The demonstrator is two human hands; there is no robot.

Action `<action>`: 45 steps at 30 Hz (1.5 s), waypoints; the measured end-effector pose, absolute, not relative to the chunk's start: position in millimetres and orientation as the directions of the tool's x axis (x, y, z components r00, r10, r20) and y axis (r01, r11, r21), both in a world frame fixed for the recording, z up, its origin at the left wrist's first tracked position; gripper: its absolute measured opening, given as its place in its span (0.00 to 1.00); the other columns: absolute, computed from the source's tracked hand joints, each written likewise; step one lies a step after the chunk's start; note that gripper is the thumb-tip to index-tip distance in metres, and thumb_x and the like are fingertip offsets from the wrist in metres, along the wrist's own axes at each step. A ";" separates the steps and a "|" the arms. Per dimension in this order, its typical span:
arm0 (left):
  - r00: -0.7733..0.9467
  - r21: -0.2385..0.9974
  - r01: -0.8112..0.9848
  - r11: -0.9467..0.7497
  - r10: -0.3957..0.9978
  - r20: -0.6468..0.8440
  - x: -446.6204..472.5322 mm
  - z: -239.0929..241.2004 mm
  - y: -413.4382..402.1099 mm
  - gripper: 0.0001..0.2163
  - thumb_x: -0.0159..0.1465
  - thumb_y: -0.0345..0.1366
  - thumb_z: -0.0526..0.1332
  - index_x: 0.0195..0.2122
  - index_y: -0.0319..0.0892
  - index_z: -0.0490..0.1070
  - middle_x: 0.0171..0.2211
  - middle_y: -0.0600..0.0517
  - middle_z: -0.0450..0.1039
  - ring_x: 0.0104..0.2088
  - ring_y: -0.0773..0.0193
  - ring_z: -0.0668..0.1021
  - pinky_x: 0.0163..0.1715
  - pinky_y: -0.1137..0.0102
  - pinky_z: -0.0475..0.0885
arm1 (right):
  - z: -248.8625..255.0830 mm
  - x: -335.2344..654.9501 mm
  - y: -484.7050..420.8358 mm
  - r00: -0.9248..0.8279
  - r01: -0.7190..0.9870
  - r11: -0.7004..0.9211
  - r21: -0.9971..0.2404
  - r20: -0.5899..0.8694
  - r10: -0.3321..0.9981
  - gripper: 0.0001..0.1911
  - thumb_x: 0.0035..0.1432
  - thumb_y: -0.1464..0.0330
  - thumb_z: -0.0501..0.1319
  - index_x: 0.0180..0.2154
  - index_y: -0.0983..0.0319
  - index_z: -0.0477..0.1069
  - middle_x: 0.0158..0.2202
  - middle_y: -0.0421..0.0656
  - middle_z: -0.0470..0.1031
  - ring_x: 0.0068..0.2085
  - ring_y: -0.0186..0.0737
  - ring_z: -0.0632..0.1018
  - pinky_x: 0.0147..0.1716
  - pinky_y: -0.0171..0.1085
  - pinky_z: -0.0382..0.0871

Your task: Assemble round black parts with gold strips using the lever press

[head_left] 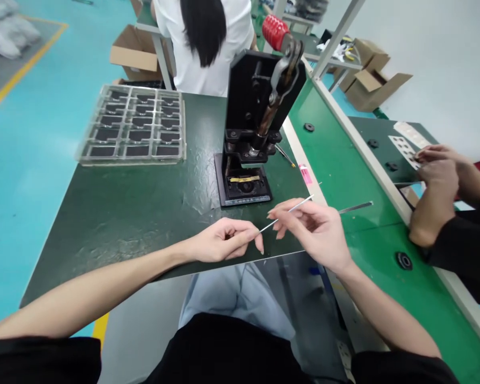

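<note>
Thin, straight, pale rod (269,226)

No readable text, only illegibly small characters on the label strip (248,200) of the black press (243,101).

The press (246,80) stands on the worktable (104,224). Left of it on the worktable lies the tray (152,159). Just to its right, toward the rear, lies a tool (285,156); farther right runs the conveyor (328,154), bearing rings (404,261). Before the press, the left hand (228,240) and right hand (318,226) have a rod (304,202) between them. Behind it is a person (196,80); behind-left, a carton (134,50).
</note>
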State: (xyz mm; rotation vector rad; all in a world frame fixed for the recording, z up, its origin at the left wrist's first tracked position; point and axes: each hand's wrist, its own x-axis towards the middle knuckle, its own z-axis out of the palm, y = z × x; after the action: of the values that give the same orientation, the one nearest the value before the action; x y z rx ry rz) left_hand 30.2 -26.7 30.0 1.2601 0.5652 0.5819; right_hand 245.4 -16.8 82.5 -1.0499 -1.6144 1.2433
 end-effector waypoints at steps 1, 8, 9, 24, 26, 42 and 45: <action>0.719 0.976 -0.097 0.196 0.692 -0.067 30.7 30.2 -26.6 0.22 0.73 0.55 0.56 0.37 0.39 0.72 0.15 0.62 0.57 0.15 0.74 0.57 0.16 0.77 0.52 | 77.4 245.0 -18.3 -0.349 0.120 0.138 -0.983 0.088 0.933 0.10 0.61 0.61 0.72 0.35 0.61 0.81 0.34 0.42 0.82 0.26 0.33 0.80 0.25 0.33 0.82; 0.685 0.987 -0.048 0.155 0.724 -0.080 31.3 28.3 -24.6 0.24 0.71 0.57 0.56 0.31 0.40 0.68 0.17 0.60 0.56 0.17 0.74 0.56 0.16 0.76 0.49 | 53.6 234.5 -30.1 -0.384 0.036 0.150 -0.988 0.124 0.915 0.11 0.60 0.60 0.72 0.33 0.61 0.79 0.31 0.40 0.77 0.25 0.31 0.76 0.20 0.30 0.75; 0.688 0.988 -0.039 0.146 0.721 -0.080 30.9 27.6 -24.8 0.24 0.71 0.57 0.56 0.31 0.40 0.68 0.16 0.60 0.55 0.17 0.74 0.56 0.16 0.76 0.49 | 55.6 235.6 -30.0 -0.377 0.057 0.169 -0.984 0.136 0.916 0.12 0.62 0.60 0.71 0.33 0.61 0.78 0.31 0.40 0.77 0.24 0.31 0.76 0.20 0.31 0.74; 0.567 0.922 -0.077 0.379 0.778 -0.272 23.9 23.7 -6.2 0.21 0.68 0.56 0.62 0.34 0.40 0.71 0.14 0.62 0.51 0.17 0.74 0.51 0.17 0.77 0.47 | 27.3 404.0 -45.9 0.079 0.825 0.058 -0.563 0.216 0.973 0.19 0.63 0.53 0.64 0.31 0.61 0.77 0.30 0.46 0.81 0.26 0.39 0.77 0.25 0.37 0.71; 0.558 0.900 -0.129 0.416 0.781 -0.281 23.0 24.3 -4.0 0.19 0.68 0.54 0.63 0.34 0.40 0.71 0.14 0.63 0.50 0.17 0.74 0.49 0.16 0.78 0.46 | 20.2 408.3 -38.8 0.046 0.865 0.076 -0.497 0.228 0.973 0.18 0.65 0.55 0.61 0.30 0.60 0.75 0.29 0.45 0.81 0.25 0.39 0.76 0.27 0.38 0.70; 0.533 0.869 -0.179 0.461 0.788 -0.308 23.4 33.1 -3.8 0.18 0.67 0.52 0.66 0.36 0.40 0.72 0.14 0.63 0.50 0.17 0.75 0.48 0.16 0.79 0.47 | 4.5 407.5 -4.7 0.106 0.807 0.069 -0.587 0.259 0.960 0.19 0.63 0.52 0.60 0.28 0.59 0.68 0.26 0.42 0.74 0.26 0.38 0.72 0.30 0.38 0.68; 0.527 0.874 -0.189 0.449 0.797 -0.295 22.7 34.7 -3.3 0.17 0.67 0.51 0.66 0.35 0.40 0.73 0.15 0.62 0.50 0.18 0.74 0.48 0.16 0.78 0.48 | 0.9 407.3 -6.5 0.128 0.782 0.072 -0.619 0.273 0.953 0.19 0.64 0.52 0.60 0.28 0.59 0.69 0.27 0.42 0.75 0.28 0.39 0.73 0.31 0.39 0.70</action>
State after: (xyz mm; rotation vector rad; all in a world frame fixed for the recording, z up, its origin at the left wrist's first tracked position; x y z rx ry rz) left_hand 22.7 -3.3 34.7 0.9020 0.7937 0.6965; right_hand 407.3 -6.5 0.9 -1.7424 -1.6865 0.3269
